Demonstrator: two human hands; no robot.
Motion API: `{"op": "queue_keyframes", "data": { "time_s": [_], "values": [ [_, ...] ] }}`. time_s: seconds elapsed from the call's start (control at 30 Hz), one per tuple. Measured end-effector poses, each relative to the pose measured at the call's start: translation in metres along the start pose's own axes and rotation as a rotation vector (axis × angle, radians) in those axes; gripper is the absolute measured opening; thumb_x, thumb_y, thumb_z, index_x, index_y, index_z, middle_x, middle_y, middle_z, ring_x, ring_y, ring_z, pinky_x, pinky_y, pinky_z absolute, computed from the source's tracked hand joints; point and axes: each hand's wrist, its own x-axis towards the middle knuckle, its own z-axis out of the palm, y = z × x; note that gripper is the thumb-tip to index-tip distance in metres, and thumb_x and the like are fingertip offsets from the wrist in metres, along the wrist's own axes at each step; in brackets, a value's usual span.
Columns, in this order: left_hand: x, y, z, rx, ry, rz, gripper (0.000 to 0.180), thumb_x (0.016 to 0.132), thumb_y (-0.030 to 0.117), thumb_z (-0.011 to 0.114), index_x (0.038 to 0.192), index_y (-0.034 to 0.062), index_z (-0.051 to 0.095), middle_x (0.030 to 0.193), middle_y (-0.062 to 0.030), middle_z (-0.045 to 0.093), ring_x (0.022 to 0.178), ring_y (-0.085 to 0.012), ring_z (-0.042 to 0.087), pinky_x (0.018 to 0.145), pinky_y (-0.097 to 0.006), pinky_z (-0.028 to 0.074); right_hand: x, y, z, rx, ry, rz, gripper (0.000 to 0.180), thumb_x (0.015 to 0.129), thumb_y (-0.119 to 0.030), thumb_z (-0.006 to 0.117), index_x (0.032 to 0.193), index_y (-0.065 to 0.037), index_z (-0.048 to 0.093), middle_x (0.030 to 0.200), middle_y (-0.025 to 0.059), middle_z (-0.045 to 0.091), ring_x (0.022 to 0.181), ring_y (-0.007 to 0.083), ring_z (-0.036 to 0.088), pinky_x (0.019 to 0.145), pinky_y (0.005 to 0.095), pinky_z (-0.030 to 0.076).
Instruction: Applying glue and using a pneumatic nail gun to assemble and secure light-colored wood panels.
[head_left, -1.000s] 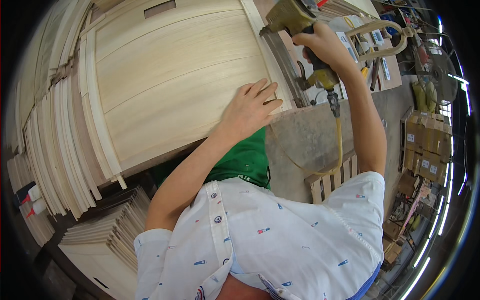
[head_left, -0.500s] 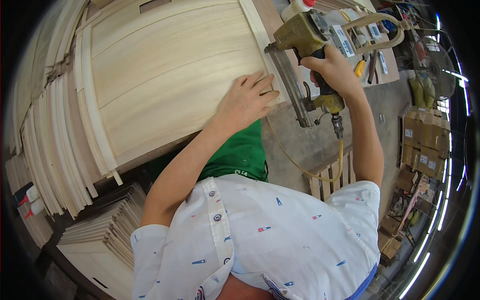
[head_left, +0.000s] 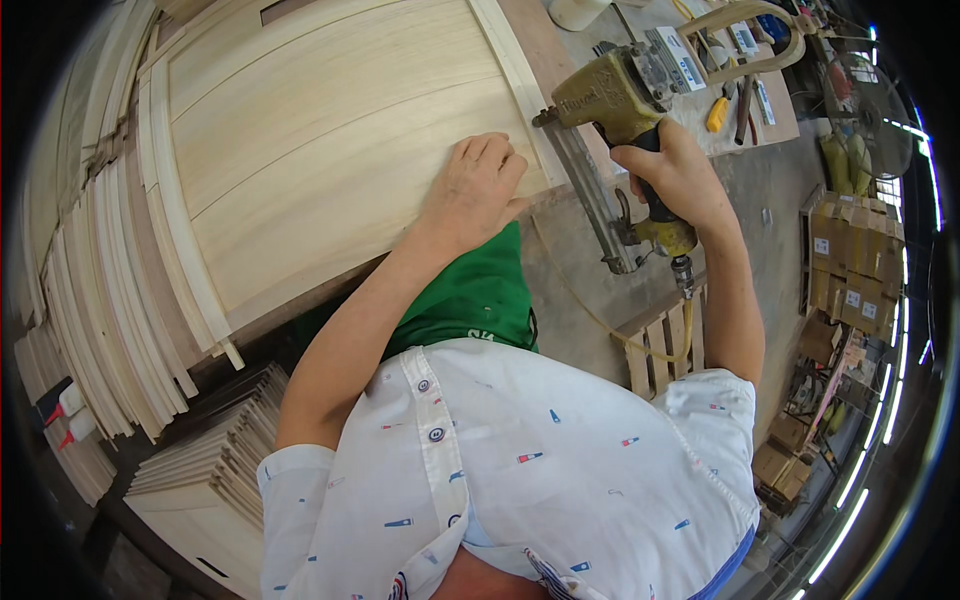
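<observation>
My right hand (head_left: 682,180) is wrapped round the black grip of a worn olive-yellow pneumatic nail gun (head_left: 610,100). Its nose is close to the right border of a pale wooden panel (head_left: 330,130), and its long magazine slants down towards me. A yellowish air hose (head_left: 640,350) runs from the fitting below the grip. On the panel's near right part rests my left hand (head_left: 468,195), its fingers curled and drawn together. Their tips are turned under, so whatever they might hold is hidden.
Long wooden strips (head_left: 110,290) lie stacked on the left, above a pile of panels (head_left: 200,480). Beyond the nail gun, a worktable holds a yellow-handled cutter (head_left: 717,112) and a curved wooden frame (head_left: 745,30). A slatted pallet (head_left: 660,350) and cardboard boxes (head_left: 850,260) stand on the right.
My left hand has gone from spread fingers at the panel's right border to curled fingers a little further left. The nail gun has moved slightly down and to the right.
</observation>
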Motion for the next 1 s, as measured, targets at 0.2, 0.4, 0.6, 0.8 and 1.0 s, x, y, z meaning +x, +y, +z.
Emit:
{"op": "queue_keyframes", "data": {
  "time_s": [0.2,0.4,0.6,0.8,1.0],
  "values": [
    [-0.044,-0.001,-0.027,0.077,0.053,-0.064,0.042,0.071,0.014,0.076,0.109,0.0046,0.06,0.118,-0.0145,0.054,0.121,-0.0338,0.048,0.099,-0.043,0.039,0.01,0.013,-0.022,0.191,0.062,-0.004,0.028,0.079,-0.016,0.072,0.091,0.006,0.06,0.065,0.0072,0.061,0.053,0.0127,0.06,0.05,0.0264,0.049],
    [-0.116,-0.001,-0.071,0.204,0.152,-0.275,0.04,0.069,0.009,0.077,0.106,0.0051,0.063,0.113,-0.0103,0.057,0.119,-0.0317,0.051,0.097,-0.043,0.04,0.087,0.084,-0.062,0.48,-0.016,0.028,0.024,0.084,-0.019,0.07,0.09,0.003,0.062,0.067,0.0096,0.063,0.054,0.016,0.062,0.051,0.026,0.053],
    [-0.16,0.001,-0.092,0.288,0.254,-0.488,0.038,0.071,0.004,0.076,0.107,0.0027,0.064,0.112,-0.0128,0.055,0.12,-0.0334,0.05,0.097,-0.043,0.042,0.145,0.13,-0.059,0.598,-0.055,0.073,0.028,0.084,-0.021,0.071,0.093,0.003,0.061,0.074,0.0109,0.064,0.056,0.0175,0.063,0.051,0.0264,0.053],
    [-0.166,-0.001,-0.091,0.323,0.323,-0.54,0.037,0.069,0.005,0.078,0.104,0.0042,0.065,0.107,-0.0119,0.055,0.116,-0.0334,0.052,0.094,-0.043,0.044,0.141,0.138,-0.046,0.114,0.167,0.052,0.038,0.088,-0.026,0.066,0.112,0.004,0.063,0.095,0.0123,0.067,0.085,0.0182,0.064,0.079,0.0281,0.049],
    [-0.17,0.0,-0.092,0.359,0.349,-0.529,0.037,0.068,0.01,0.078,0.102,0.0064,0.066,0.103,-0.0094,0.056,0.113,-0.0317,0.053,0.093,-0.042,0.044,0.095,0.099,0.002,0.074,0.486,-0.234,0.045,0.092,-0.024,0.063,0.124,0.006,0.057,0.121,0.0167,0.062,0.11,0.022,0.059,0.096,0.0302,0.043]
  ]
}}
